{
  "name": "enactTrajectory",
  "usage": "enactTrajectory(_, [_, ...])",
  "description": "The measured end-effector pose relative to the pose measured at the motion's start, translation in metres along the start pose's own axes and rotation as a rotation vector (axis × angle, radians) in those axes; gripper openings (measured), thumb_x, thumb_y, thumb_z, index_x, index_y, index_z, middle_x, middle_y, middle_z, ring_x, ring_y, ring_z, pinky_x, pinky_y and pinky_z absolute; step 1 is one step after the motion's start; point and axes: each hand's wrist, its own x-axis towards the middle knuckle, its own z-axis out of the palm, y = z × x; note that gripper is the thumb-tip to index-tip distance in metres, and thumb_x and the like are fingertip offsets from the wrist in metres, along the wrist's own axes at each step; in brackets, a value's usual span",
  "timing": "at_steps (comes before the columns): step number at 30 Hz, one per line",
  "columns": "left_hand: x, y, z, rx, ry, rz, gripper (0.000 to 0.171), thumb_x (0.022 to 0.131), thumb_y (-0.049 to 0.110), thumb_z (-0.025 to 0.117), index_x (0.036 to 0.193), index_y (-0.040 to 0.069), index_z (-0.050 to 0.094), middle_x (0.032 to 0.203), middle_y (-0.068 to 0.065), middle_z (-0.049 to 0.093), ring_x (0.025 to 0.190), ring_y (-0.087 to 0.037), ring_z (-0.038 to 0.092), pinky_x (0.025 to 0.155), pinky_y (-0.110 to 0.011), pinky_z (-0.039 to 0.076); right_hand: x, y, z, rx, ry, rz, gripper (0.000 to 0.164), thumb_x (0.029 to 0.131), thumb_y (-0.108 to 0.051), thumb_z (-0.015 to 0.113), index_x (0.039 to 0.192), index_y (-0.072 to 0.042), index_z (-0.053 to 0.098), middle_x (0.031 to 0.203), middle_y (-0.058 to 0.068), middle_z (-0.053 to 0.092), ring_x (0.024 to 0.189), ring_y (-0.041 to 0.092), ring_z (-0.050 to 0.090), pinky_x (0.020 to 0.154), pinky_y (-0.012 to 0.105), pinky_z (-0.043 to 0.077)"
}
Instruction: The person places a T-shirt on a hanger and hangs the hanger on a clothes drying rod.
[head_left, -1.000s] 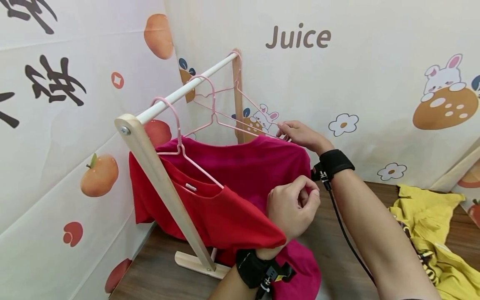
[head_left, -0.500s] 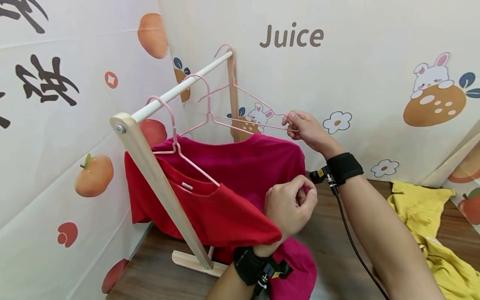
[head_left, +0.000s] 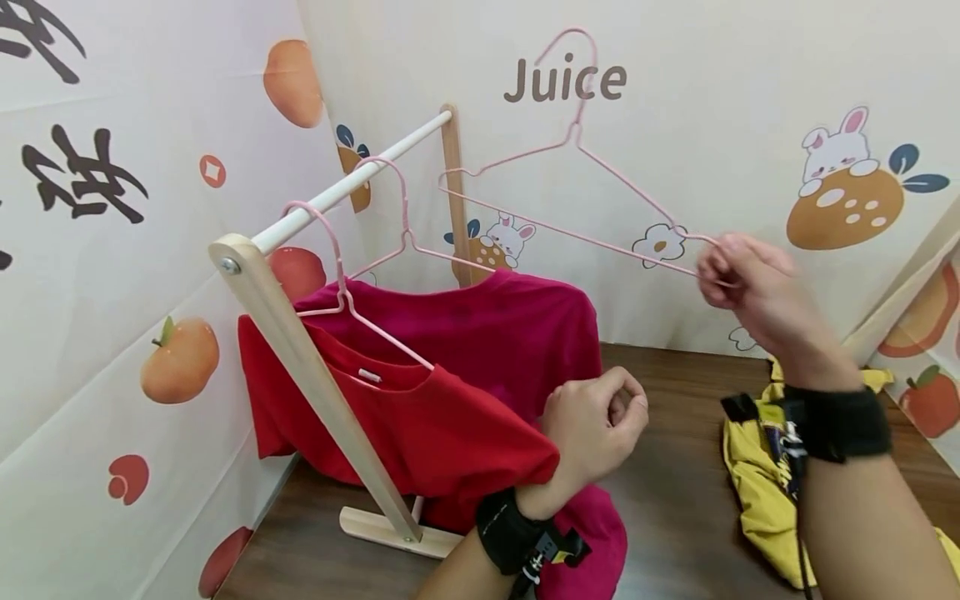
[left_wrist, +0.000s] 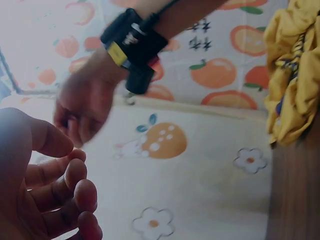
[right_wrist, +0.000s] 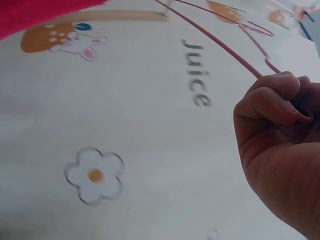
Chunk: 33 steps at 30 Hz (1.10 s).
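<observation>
My right hand (head_left: 750, 287) grips one end of a bare pink wire clothes hanger (head_left: 573, 233), held up off the rack against the wall. In the right wrist view, the fingers (right_wrist: 270, 107) curl round the hanger's corner. My left hand (head_left: 596, 425) is beside the sleeve of a red T-shirt (head_left: 420, 425), its wrist partly under that sleeve. The left fingers (left_wrist: 75, 172) are loosely bent and hold nothing. The red shirt and a magenta shirt (head_left: 480, 333) hang on pink hangers from the white rod (head_left: 330, 196) of a small wooden clothes rack (head_left: 330, 400).
Crumpled yellow clothing (head_left: 757, 492) lies on the brown wooden tabletop (head_left: 660, 400) at the right, below my right forearm. Fruit-printed cloth walls (head_left: 750, 50) stand behind and to the left. A lower part of the magenta shirt trails beside my left wrist.
My right hand has taken hold of the bare hanger, lifted it off the far end of the rod and moved it to the right. My left hand has barely moved.
</observation>
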Motion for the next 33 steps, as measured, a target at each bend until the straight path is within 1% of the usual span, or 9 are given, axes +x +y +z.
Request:
enactTrajectory(4, [-0.008, 0.005, 0.023, 0.051, -0.097, 0.072, 0.008, 0.092, 0.022, 0.065, 0.086, 0.025, 0.067, 0.058, 0.019, 0.048, 0.052, 0.012, 0.036, 0.05, -0.006, 0.031, -0.039, -0.022, -0.015, 0.057, -0.025, -0.075, 0.034, 0.109, 0.0, 0.018, 0.087, 0.007, 0.042, 0.081, 0.013, 0.043, 0.062, 0.024, 0.029, 0.056, 0.033, 0.018])
enactTrajectory(10, [-0.023, 0.02, 0.068, 0.201, -0.432, 0.182, 0.005, 0.097, 0.034, 0.062, 0.097, 0.034, 0.066, 0.069, 0.027, 0.05, 0.059, 0.015, 0.04, 0.051, -0.007, 0.031, -0.081, -0.047, -0.024, -0.037, 0.111, -0.069, 0.034, 0.11, -0.002, 0.016, 0.085, 0.003, 0.038, 0.081, 0.011, 0.036, 0.067, 0.022, 0.029, 0.058, 0.031, 0.017])
enactTrajectory(13, [-0.032, 0.03, 0.09, 0.241, -0.59, 0.213, 0.01, 0.098, 0.041, 0.06, 0.105, 0.039, 0.066, 0.081, 0.029, 0.054, 0.068, 0.015, 0.045, 0.053, -0.008, 0.033, -0.092, -0.05, -0.026, 0.053, 0.104, -0.128, 0.037, 0.109, 0.001, 0.01, 0.083, 0.005, 0.037, 0.082, 0.012, 0.036, 0.068, 0.022, 0.029, 0.057, 0.029, 0.016])
enactTrajectory(16, [-0.036, 0.039, 0.112, 0.229, -0.73, 0.225, 0.019, 0.099, 0.045, 0.057, 0.115, 0.042, 0.065, 0.096, 0.028, 0.056, 0.08, 0.014, 0.048, 0.056, -0.009, 0.034, -0.099, -0.052, -0.026, 0.063, 0.11, -0.187, 0.04, 0.107, 0.003, 0.006, 0.082, 0.006, 0.037, 0.08, 0.013, 0.038, 0.065, 0.021, 0.03, 0.054, 0.029, 0.017])
enactTrajectory(19, [-0.031, 0.048, 0.134, 0.203, -0.793, 0.22, 0.024, 0.099, 0.045, 0.057, 0.122, 0.043, 0.064, 0.105, 0.027, 0.056, 0.084, 0.013, 0.048, 0.059, -0.009, 0.036, -0.105, -0.056, -0.025, 0.079, 0.104, -0.208, 0.04, 0.107, 0.004, 0.004, 0.082, 0.007, 0.036, 0.08, 0.013, 0.04, 0.062, 0.02, 0.03, 0.053, 0.029, 0.017])
enactTrajectory(22, [-0.022, 0.057, 0.161, 0.185, -0.807, 0.217, 0.03, 0.1, 0.044, 0.057, 0.13, 0.044, 0.059, 0.108, 0.025, 0.052, 0.083, 0.012, 0.046, 0.059, -0.008, 0.035, -0.11, -0.059, -0.021, 0.039, 0.116, -0.197, 0.04, 0.107, 0.003, 0.005, 0.082, 0.006, 0.036, 0.08, 0.012, 0.04, 0.061, 0.02, 0.031, 0.053, 0.029, 0.017])
enactTrajectory(27, [-0.006, 0.073, 0.204, 0.172, -0.852, 0.145, 0.048, 0.097, 0.038, 0.062, 0.142, 0.046, 0.046, 0.129, 0.029, 0.045, 0.099, 0.016, 0.046, 0.066, -0.005, 0.036, -0.115, -0.062, -0.01, -0.008, 0.123, -0.163, 0.039, 0.107, 0.004, 0.007, 0.084, 0.005, 0.038, 0.081, 0.011, 0.038, 0.064, 0.019, 0.032, 0.055, 0.029, 0.018])
enactTrajectory(29, [-0.001, 0.075, 0.218, 0.195, -0.861, 0.151, 0.057, 0.095, 0.037, 0.065, 0.146, 0.045, 0.041, 0.139, 0.03, 0.041, 0.107, 0.016, 0.045, 0.071, -0.004, 0.037, -0.117, -0.062, -0.005, 0.006, 0.113, -0.15, 0.039, 0.107, 0.003, 0.006, 0.084, 0.005, 0.037, 0.083, 0.011, 0.036, 0.066, 0.02, 0.031, 0.056, 0.029, 0.019])
enactTrajectory(33, [0.009, 0.079, 0.236, 0.302, -0.87, 0.259, 0.08, 0.092, 0.041, 0.072, 0.158, 0.039, 0.026, 0.16, 0.022, 0.028, 0.133, 0.013, 0.038, 0.089, -0.003, 0.037, -0.12, -0.064, 0.003, 0.006, 0.112, -0.126, 0.038, 0.108, 0.003, 0.006, 0.084, 0.005, 0.036, 0.083, 0.011, 0.033, 0.067, 0.021, 0.03, 0.056, 0.029, 0.018])
